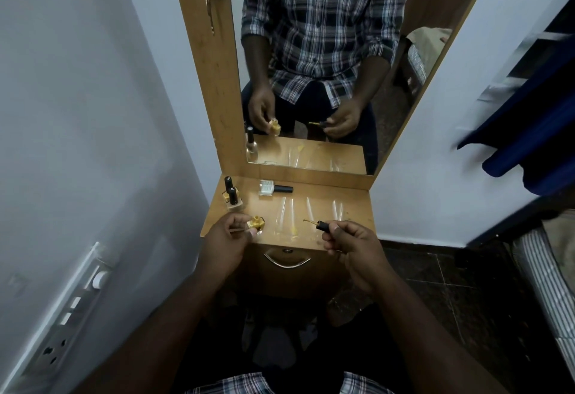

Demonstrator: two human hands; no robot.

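My left hand (228, 233) grips an uncapped bottle of yellow nail polish (256, 224) over the front left corner of a small wooden dresser top (348, 207). My right hand (351, 242) pinches the black cap (323, 226) with its thin brush (309, 222) pointing left, the brush tip a short way right of the bottle's mouth. The mirror (311, 66) behind reflects both hands and a checked shirt.
Two upright polish bottles with black caps (232, 197) stand at the back left of the top. A clear bottle (273, 188) lies on its side near the mirror. A drawer handle (287, 261) sits below. White walls close in left and right; a switch panel (77, 297) is low left.
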